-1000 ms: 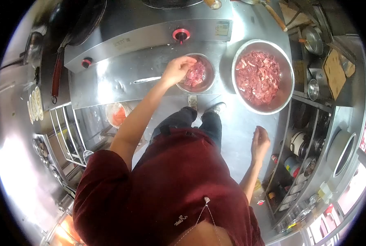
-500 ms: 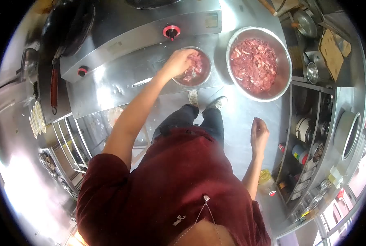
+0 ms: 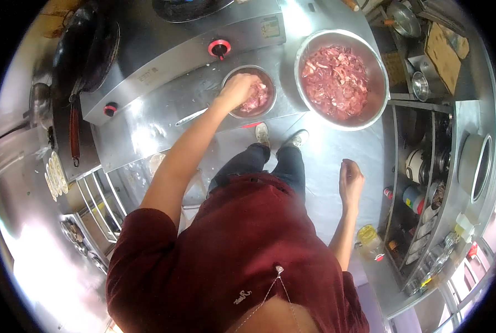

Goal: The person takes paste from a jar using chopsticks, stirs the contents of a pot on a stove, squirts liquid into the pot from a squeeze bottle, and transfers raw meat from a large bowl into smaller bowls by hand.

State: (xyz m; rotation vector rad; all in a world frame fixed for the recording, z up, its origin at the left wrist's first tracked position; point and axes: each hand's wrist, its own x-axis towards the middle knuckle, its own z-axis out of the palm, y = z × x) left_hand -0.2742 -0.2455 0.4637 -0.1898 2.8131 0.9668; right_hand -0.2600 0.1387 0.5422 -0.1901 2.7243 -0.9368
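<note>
My left hand [image 3: 238, 91] is down in a small metal bowl [image 3: 270, 105], its fingers in the sliced raw meat [image 3: 257, 100] there. The fingertips are partly hidden, so I cannot tell what they grip. To the right of it stands a large metal bowl [image 3: 379, 83] with a heap of raw meat strips [image 3: 336, 80]. My right hand [image 3: 351, 177] hangs over the floor below the large bowl, fingers curled in, and nothing shows in it. A spoon-like metal handle [image 3: 191, 117] lies on the counter beside my left forearm.
A stove front with red-ringed knobs [image 3: 219, 49] runs behind the small bowl. A dark wok [image 3: 95, 55] with a long handle is at the upper left. Metal shelves [image 3: 395, 183] with jars and pots stand on the right. A yellow-capped container [image 3: 368, 236] is near their foot.
The view has shifted, so bowls and stove sit further left and higher. My left hand has reached deeper into the small bowl's meat. My right hand stays curled at the side.
</note>
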